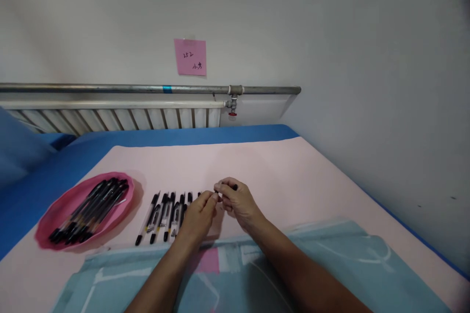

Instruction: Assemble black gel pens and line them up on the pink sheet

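Observation:
My left hand (200, 214) and my right hand (237, 200) meet over the pink tabletop, fingertips pinched close together. Between them a small dark tip shows, and a black end, like a pen part (235, 187), pokes out of my right hand's fingers. The rest of what they grip is hidden by the fingers. Just left of my left hand, several clear-barrelled pens with black ends (147, 220) lie side by side in a row, mixed with shorter clear pen pieces (164, 212). My left hand covers the right end of this row.
A pink oval tray (42, 227) stands on the left, with a pile of black-ended pens (91, 210) in it. Light blue patterned cloth (330, 249) covers the near edge. Behind are a radiator (139, 118), a pipe (110, 88) and a red-handled valve (232, 114); a wall runs along the right.

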Demonstrator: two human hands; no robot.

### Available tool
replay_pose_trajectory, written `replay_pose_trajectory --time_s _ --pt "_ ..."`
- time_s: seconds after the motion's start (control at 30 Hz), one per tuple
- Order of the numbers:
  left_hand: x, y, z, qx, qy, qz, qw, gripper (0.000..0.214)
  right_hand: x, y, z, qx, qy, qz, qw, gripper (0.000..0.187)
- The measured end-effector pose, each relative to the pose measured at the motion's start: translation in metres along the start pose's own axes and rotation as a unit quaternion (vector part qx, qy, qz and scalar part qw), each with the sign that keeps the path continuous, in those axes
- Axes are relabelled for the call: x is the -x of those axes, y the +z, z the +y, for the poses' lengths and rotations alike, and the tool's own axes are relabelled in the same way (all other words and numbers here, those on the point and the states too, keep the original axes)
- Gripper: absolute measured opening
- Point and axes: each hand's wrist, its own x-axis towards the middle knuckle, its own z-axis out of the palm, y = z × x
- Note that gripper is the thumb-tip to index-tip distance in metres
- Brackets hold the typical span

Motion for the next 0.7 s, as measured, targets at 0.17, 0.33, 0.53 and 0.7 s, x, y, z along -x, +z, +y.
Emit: replay_pose_trajectory --time_s 0.17,0.33,0.53,0.7 --pt "-0.001 -0.001 0.000 0.012 -0.004 -0.005 1.000 0.027 -0.002 -0.004 0.000 -0.003 0.008 -0.035 0.999 0.016" --pt "0.003 -0.003 0.007 0.101 -0.072 -0.041 0.991 0.026 -0.004 -0.008 -0.001 -0.067 0.033 -0.081 0.994 0.016" --pt "0.010 -0.008 0.013 0.227 -0.149 -0.137 0.953 0.029 -0.009 -0.020 -0.013 -0.149 0.021 -0.108 0.983 0.016" --pt "0.011 -0.005 0.014 0.215 -0.158 -0.134 0.954 0.030 -0.014 -0.027 -0.017 -0.173 -0.014 -0.047 0.984 0.016"
